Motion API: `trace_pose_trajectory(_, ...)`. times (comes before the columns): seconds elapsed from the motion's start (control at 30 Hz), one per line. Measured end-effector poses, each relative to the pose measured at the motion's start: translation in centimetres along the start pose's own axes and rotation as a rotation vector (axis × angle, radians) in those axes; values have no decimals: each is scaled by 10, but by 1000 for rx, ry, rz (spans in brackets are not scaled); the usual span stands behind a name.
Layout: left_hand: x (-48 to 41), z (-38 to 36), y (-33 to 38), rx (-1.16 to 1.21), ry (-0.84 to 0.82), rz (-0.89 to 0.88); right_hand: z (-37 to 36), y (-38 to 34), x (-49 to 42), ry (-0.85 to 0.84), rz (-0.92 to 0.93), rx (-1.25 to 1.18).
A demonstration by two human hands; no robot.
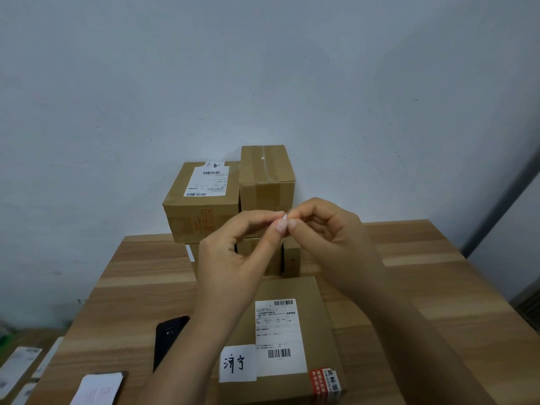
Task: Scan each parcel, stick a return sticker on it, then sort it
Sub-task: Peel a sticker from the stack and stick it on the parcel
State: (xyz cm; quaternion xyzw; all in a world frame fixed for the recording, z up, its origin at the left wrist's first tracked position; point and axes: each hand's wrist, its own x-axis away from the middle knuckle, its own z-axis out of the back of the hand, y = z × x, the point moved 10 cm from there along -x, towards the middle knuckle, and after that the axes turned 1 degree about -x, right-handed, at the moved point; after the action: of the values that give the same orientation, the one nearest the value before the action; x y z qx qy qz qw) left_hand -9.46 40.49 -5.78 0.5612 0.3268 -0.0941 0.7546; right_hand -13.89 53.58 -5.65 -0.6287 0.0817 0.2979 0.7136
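The table (409,287) carries stacked boxes (201,206) at its far edge and the labelled parcel (321,331) at its near edge. The left hand (233,258) and right hand (330,241) meet above the parcel. A black phone (168,337) and sticker pile (99,388) lie toward the near left corner. Both hands' fingertips pinch a small white sticker (284,218)

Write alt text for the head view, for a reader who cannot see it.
The left hand and right hand pinch a small white sticker. A flat brown cardboard parcel lies on a wooden table, brown cardboard boxes stacked behind it.
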Motion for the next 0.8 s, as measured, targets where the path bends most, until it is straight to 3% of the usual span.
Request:
trace_pose_trajectory(0.23,10,-6,-32,-37,6,126,2,26,11,-6,-84,111)
trace_pose_trajectory(0.43,17,3,-101,-16,60,382,4,79,20,46,-291,56)
trace_pose_trajectory(0.8,37,-7,-222,-40,-24,742,35,184,50,214,-638,120)
